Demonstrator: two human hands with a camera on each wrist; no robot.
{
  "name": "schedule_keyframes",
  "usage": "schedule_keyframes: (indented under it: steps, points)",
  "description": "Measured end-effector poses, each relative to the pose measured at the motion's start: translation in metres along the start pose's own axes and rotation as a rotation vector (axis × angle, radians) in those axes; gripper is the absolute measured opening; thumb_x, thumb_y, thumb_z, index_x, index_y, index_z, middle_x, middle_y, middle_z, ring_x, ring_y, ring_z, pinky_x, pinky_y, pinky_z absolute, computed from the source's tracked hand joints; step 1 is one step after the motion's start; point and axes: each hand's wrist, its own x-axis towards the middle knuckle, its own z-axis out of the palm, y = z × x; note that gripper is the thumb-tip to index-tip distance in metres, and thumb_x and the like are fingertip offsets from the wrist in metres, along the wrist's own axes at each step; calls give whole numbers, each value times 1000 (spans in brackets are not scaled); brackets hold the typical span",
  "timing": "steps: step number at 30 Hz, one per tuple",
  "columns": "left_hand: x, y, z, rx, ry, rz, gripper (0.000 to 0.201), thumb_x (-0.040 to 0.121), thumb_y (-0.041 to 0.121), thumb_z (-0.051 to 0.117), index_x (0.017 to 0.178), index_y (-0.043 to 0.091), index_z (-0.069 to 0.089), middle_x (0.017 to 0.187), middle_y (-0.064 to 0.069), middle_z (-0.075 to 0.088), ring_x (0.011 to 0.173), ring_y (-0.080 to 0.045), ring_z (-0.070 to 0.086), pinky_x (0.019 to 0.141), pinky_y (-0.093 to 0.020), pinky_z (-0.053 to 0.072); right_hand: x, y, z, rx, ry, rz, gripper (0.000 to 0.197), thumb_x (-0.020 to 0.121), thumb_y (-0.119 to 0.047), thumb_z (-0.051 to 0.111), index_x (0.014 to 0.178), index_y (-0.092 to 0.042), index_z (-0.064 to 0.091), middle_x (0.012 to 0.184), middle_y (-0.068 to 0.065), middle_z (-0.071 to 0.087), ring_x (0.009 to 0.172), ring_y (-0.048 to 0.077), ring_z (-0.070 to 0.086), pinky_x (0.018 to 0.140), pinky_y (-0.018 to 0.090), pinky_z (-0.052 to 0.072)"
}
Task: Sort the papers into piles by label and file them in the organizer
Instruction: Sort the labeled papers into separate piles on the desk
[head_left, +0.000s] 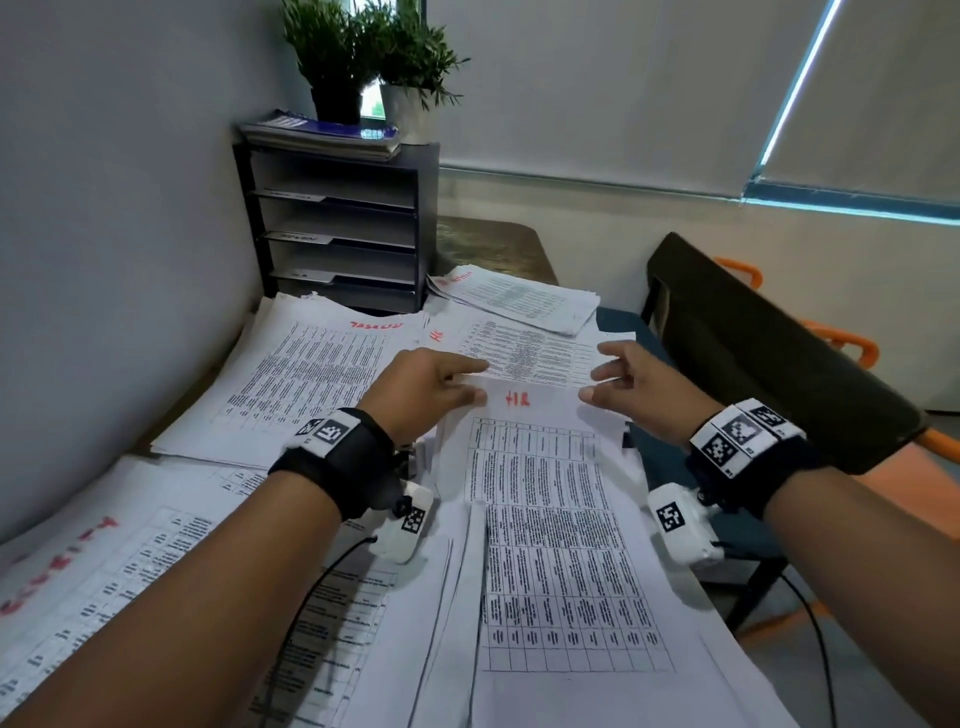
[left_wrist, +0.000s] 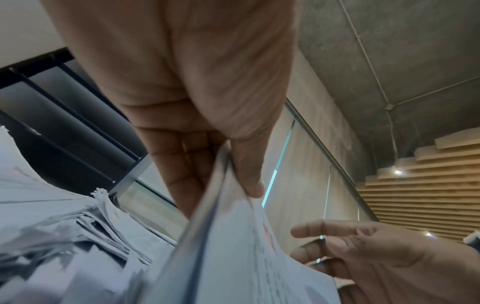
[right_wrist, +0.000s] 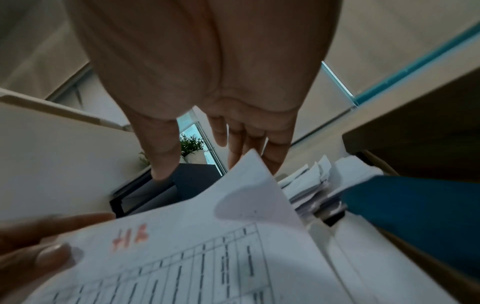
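Observation:
A printed sheet marked "HR" in red (head_left: 545, 519) is lifted at its far edge over the loose papers in front of me. My left hand (head_left: 431, 389) pinches its top left corner; in the left wrist view the thumb (left_wrist: 249, 181) lies on top of the sheet (left_wrist: 233, 257) and the fingers sit under it. My right hand (head_left: 628, 387) hovers at the top right corner with thumb and fingers apart. In the right wrist view the corner (right_wrist: 249, 164) stands between them, not pinched. The black organizer (head_left: 427, 208) with several shelves stands at the back left.
Sorted piles lie around: one marked "HR" (head_left: 524, 348) just beyond my hands, another (head_left: 519, 299) behind it, a wide pile (head_left: 306, 379) at the left and one (head_left: 104, 571) at near left. A black chair (head_left: 769, 353) stands on the right. Plants (head_left: 337, 52) and notebooks (head_left: 322, 132) top the organizer.

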Motion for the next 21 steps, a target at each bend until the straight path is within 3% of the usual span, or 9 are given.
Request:
schedule_keyframes:
  steps: [2, 4, 7, 9, 12, 14, 16, 18, 21]
  points:
    - [-1, -3, -1, -1, -30, -34, 40, 89, 27, 75, 128, 21, 69, 121, 3, 72, 101, -9, 69, 94, -32, 56, 0, 3, 2, -30, -30, 4, 60, 83, -37, 77, 135, -22, 50, 124, -3, 60, 112, 14, 60, 94, 31, 50]
    - [-2, -9, 1, 1, -60, -51, 29, 92, 27, 72, 120, 20, 74, 111, 4, 76, 96, -12, 72, 88, -38, 59, 0, 5, 5, -118, -41, -9, 45, 84, -33, 78, 124, -23, 60, 123, -5, 61, 110, 15, 59, 90, 28, 48]
    - [-3, -16, 4, 35, -2, -18, 17, 91, 24, 72, 106, 20, 79, 107, 6, 76, 99, -10, 69, 94, -33, 55, 0, 7, 8, -162, -50, 0, 48, 82, -30, 79, 125, -25, 57, 124, -5, 60, 101, 13, 60, 81, 27, 53]
    - [-3, -14, 4, 28, 49, 4, 12, 93, 23, 70, 101, 19, 78, 104, 5, 73, 97, -11, 66, 89, -26, 51, 2, 7, 7, -117, -12, 33, 64, 80, -32, 80, 134, -28, 47, 122, -4, 59, 101, 14, 62, 88, 34, 56]
    - [4, -16, 0, -36, 215, -54, 14, 100, 25, 58, 96, 18, 70, 89, 4, 70, 83, -17, 64, 72, -29, 51, 4, 8, 4, 200, -13, 109, 66, 76, -29, 85, 130, -26, 46, 120, 2, 66, 103, 20, 68, 90, 41, 57]
    - [6, -20, -5, -136, 359, -130, 17, 99, 27, 52, 91, 18, 63, 79, 2, 66, 75, -23, 63, 69, -37, 53, 3, 11, 4, 466, -146, 141, 76, 63, -33, 91, 127, -13, 54, 118, 10, 71, 101, 24, 72, 86, 41, 57]
    - [4, -22, -11, -260, 432, -183, 19, 97, 28, 50, 89, 15, 61, 74, -7, 66, 66, -27, 61, 65, -41, 53, -2, 18, 7, 574, -324, 122, 86, 56, -39, 94, 126, -4, 59, 123, 13, 70, 110, 26, 69, 99, 42, 52]
    - [4, -25, -18, -352, 488, -232, 21, 94, 29, 50, 86, 13, 60, 71, -13, 65, 58, -26, 61, 59, -43, 53, -3, 27, 7, 527, -443, 98, 78, 63, -38, 91, 126, -3, 62, 125, 12, 69, 118, 27, 65, 107, 43, 44]
    - [6, -34, -27, -412, 582, -310, 25, 82, 42, 51, 83, 21, 63, 80, -11, 70, 74, -34, 69, 68, -58, 59, 8, 38, -2, 192, -411, 128, 71, 56, -57, 88, 111, -15, 72, 113, 7, 75, 107, 26, 70, 103, 42, 47]
